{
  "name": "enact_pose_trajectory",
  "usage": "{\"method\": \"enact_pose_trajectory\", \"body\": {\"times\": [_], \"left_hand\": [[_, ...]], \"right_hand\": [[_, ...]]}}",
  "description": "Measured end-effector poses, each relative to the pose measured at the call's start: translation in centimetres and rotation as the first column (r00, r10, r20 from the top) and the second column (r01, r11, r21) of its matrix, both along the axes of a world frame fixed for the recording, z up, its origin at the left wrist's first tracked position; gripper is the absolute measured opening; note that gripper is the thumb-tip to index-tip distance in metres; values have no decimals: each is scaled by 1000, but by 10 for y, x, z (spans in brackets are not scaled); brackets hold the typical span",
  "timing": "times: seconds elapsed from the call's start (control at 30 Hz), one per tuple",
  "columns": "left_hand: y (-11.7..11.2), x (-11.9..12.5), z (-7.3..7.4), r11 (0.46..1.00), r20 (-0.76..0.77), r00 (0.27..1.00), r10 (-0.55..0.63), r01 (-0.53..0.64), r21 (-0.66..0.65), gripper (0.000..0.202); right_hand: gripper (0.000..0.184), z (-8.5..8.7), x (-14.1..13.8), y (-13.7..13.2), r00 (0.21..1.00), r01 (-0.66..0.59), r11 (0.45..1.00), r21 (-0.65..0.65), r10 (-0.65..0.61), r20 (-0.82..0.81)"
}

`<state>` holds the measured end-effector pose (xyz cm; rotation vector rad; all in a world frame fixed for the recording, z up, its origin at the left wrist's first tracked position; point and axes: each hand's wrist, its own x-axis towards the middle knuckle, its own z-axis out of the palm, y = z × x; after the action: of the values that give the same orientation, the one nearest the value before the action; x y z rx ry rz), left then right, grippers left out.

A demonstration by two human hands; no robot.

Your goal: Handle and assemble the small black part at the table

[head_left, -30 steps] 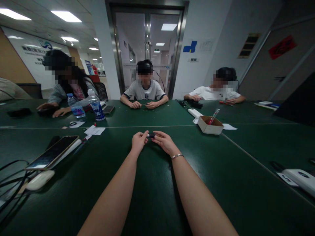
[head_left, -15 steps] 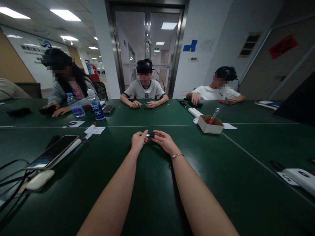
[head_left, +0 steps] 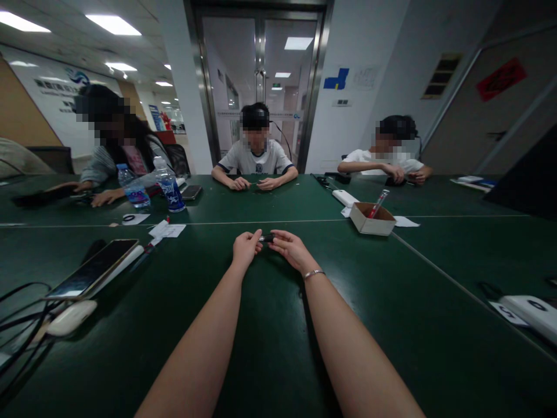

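Note:
Over the dark green table (head_left: 270,325), both my hands meet on one small, dark cylinder-like object (head_left: 267,238) with a silvery part at its left end. My left hand (head_left: 246,251) pinches that silvery end between thumb and fingers. On the black end, the fingertips of my right hand (head_left: 292,251) are closed, with a metal bracelet (head_left: 313,274) at the wrist. The object lies sideways between the hands. It is too small, and too much covered by fingers, to name its kind.
On the left lie a phone (head_left: 96,268), a white rounded case (head_left: 72,318) and black cables. Two water bottles (head_left: 171,188) stand farther back. A small open box (head_left: 372,226) holding a tube is at right. Three people sit across the table.
My hands and the object show almost no movement. Across the table, the right-hand person's hand has moved right, and the left-hand person's dark item has shifted left.

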<state>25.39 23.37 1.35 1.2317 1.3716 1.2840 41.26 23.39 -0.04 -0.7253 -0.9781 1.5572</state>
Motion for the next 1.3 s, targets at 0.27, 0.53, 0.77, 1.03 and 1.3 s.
{"method": "enact_pose_trajectory", "body": {"times": [0.27, 0.53, 0.77, 1.03, 1.3], "left_hand": [[-2, 0, 3, 1000, -6, 1000, -9, 9, -7, 32], [0, -1, -1, 999, 4, 1000, -29, 29, -24, 32], [3, -2, -5, 999, 5, 999, -35, 35, -15, 33], [0, 1, -2, 998, 69, 996, -55, 52, 46, 39], [3, 0, -6, 984, 121, 984, -131, 115, 134, 42]], "right_hand": [[30, 1, 0, -1, 1000, -5, 1000, 7, 5, 5], [31, 3, 0, -2, 1000, 3, 1000, 24, -3, -1], [31, 4, -1, -3, 1000, 12, 1000, 11, -11, -5], [28, 6, -2, -4, 1000, 22, 1000, -14, -22, 5], [25, 7, -2, -4, 999, 46, 998, -31, -46, 9]]}}
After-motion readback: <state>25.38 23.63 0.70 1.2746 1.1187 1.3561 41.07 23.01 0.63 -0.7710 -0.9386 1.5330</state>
